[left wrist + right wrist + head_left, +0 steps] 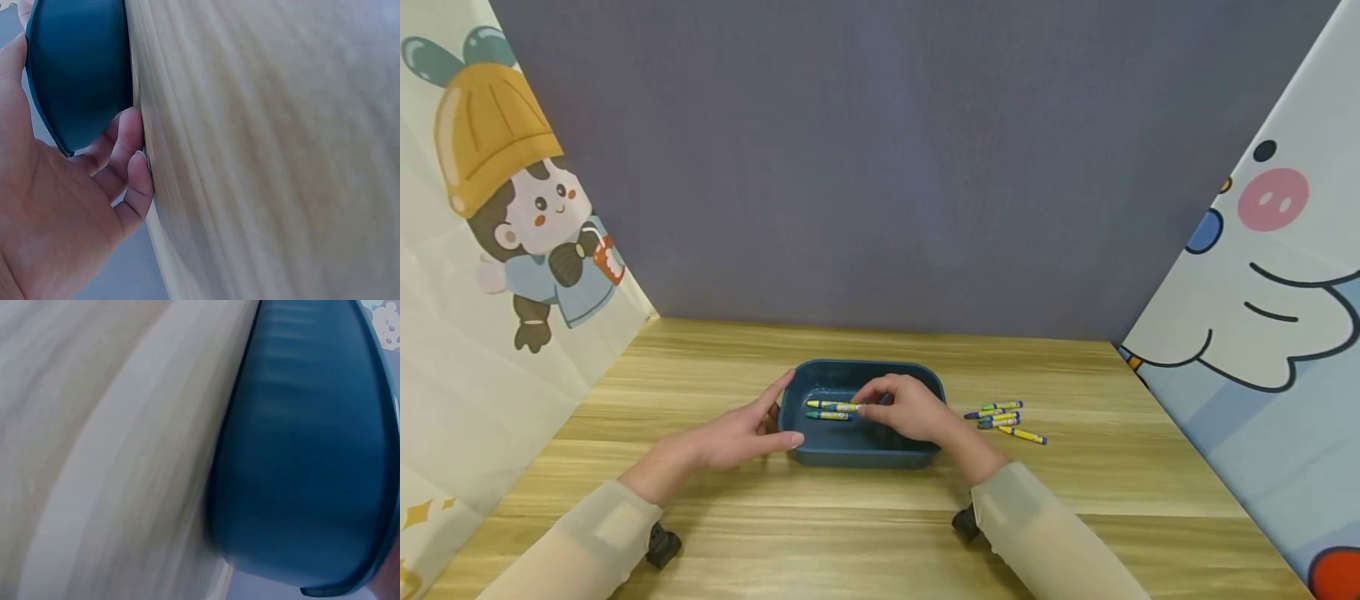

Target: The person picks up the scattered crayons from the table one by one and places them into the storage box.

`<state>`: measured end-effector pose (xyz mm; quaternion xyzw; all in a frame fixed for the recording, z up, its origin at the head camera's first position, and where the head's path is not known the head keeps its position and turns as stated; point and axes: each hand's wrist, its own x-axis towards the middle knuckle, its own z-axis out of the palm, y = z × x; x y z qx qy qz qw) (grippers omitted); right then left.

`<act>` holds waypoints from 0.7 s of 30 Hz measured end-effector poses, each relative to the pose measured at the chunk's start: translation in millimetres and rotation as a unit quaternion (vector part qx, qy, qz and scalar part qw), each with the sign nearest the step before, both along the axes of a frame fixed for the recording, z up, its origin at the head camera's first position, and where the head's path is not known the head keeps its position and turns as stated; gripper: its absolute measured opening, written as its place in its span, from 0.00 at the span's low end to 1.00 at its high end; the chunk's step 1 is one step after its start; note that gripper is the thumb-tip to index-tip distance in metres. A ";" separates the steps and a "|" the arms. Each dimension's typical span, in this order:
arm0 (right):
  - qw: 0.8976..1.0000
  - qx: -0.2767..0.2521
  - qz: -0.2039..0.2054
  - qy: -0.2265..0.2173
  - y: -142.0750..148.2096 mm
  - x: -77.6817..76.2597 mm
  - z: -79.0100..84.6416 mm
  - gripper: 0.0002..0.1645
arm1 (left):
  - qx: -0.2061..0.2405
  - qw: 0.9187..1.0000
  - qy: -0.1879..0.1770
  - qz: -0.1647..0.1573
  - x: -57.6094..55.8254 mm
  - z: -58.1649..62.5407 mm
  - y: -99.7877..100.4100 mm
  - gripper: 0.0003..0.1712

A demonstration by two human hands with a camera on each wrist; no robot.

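Note:
A dark blue-green plastic box (865, 458) stands on the table. My left hand (741, 433) holds its left end, thumb at the front left corner and fingers around the end wall; the left wrist view shows the lower fingers curled beside the box (81, 75). Reaching over the right side of the box, my right hand (910, 408) pinches a crayon (848, 407) inside it. Close by in the box lie a yellow crayon (817, 403) and a green crayon (827, 416). In the right wrist view the box wall (306, 444) hides nearly all of that hand.
Several crayons (1000, 415) with yellow labels lie in a loose pile on the wood-grain table (775, 533), right of the box. A grey panel (880, 167) rises behind the table. Printed cloths hang at the left (445, 333) and right (1285, 317).

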<state>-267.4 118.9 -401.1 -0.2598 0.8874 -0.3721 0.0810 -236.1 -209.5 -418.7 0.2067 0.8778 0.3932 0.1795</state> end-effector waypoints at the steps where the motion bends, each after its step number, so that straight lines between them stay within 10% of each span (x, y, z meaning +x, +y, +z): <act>1: 1.000 0.001 0.001 -0.002 -1.3 -0.2 -0.2 0.09 | -0.001 1.000 0.000 0.000 -0.1 0.0 -0.1 0.62; 21: 0.994 0.105 0.033 0.006 -16.8 -6.9 -13.6 0.06 | 0.001 1.000 0.004 0.000 -1.4 -0.9 0.2 0.62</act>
